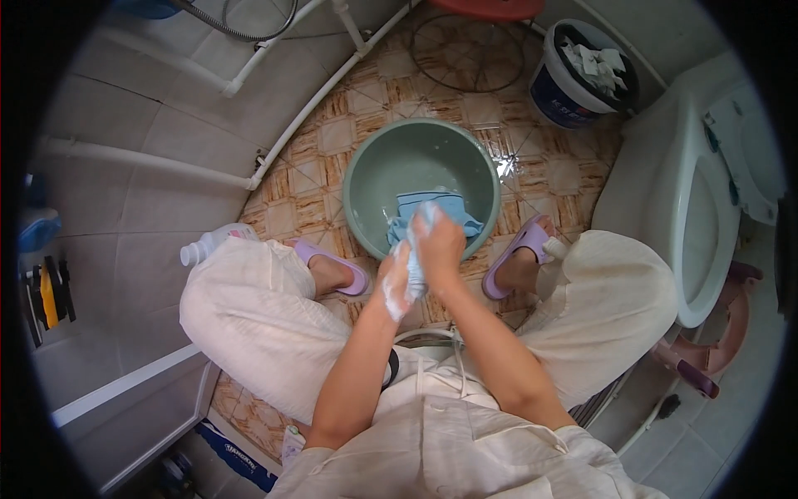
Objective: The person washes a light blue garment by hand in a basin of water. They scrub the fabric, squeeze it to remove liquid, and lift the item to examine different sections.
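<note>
Both my hands are closed around a light blue cloth [453, 204] covered in white suds. My right hand [443, 248] grips its upper part, a little farther forward. My left hand [395, 281] presses against it from the left, with foam over its back and wrist. Blur softens the fingers of both hands. The rest of the cloth hangs into a round grey-green basin [353, 208] on the floor between my feet, and my hands are at its near rim. The cloth's lower end is hidden under my hands.
Lilac slippers [359, 279] flank the basin. A white bottle [212, 243] lies by my left knee. Ahead stand a red stool [490, 8] and a bin [565, 87] of crumpled paper. A toilet [690, 241] is at right; white pipes [191, 170] run along the left wall.
</note>
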{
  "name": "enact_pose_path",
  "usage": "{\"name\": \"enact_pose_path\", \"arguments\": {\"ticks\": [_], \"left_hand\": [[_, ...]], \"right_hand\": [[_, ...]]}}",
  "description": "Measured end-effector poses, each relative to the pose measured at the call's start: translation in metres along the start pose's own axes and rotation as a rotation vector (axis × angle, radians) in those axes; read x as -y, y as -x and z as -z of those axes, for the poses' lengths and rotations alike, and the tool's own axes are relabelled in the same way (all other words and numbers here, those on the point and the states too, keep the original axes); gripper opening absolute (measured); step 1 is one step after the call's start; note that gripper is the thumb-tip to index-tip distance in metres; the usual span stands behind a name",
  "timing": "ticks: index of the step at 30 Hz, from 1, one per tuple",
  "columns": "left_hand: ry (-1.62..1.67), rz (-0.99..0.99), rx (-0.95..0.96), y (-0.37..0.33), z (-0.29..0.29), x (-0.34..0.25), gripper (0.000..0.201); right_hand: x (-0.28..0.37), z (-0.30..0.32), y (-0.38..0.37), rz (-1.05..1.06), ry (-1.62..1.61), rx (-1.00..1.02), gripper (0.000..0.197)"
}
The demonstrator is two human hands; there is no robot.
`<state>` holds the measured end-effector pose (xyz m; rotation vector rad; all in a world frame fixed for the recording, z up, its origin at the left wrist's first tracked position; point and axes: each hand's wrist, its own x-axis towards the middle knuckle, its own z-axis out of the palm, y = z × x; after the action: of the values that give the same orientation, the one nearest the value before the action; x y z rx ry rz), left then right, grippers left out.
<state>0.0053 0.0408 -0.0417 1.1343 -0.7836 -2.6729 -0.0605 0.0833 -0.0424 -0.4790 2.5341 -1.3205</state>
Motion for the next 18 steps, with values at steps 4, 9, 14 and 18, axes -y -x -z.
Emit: {"name": "enact_pose_path", "arguments": {"ticks": [4, 9, 14, 18], "left_hand": [[0.492, -0.297, 0.786, -0.029, 0.028, 0.02, 0.027], [-0.048, 0.069, -0.002, -0.006, 0.008, 0.0, 0.025], [-0.002, -0.14, 0.188, -0.002, 0.005, -0.003, 0.028], [0.037, 0.083, 0.154, 0.004, -0.007, -0.02, 0.028]], "right_hand": [[0.021, -0.008, 0.027, 0.242, 0.058, 0.036, 0.023], [-0.001, 0.007, -0.009, -0.013, 0.009, -0.058, 0.024], [-0.006, -0.005, 0.003, 0.313, 0.228, -0.053, 0.018], [-0.019, 0.023, -0.039, -0.229, -0.55, -0.036, 0.018]]}}
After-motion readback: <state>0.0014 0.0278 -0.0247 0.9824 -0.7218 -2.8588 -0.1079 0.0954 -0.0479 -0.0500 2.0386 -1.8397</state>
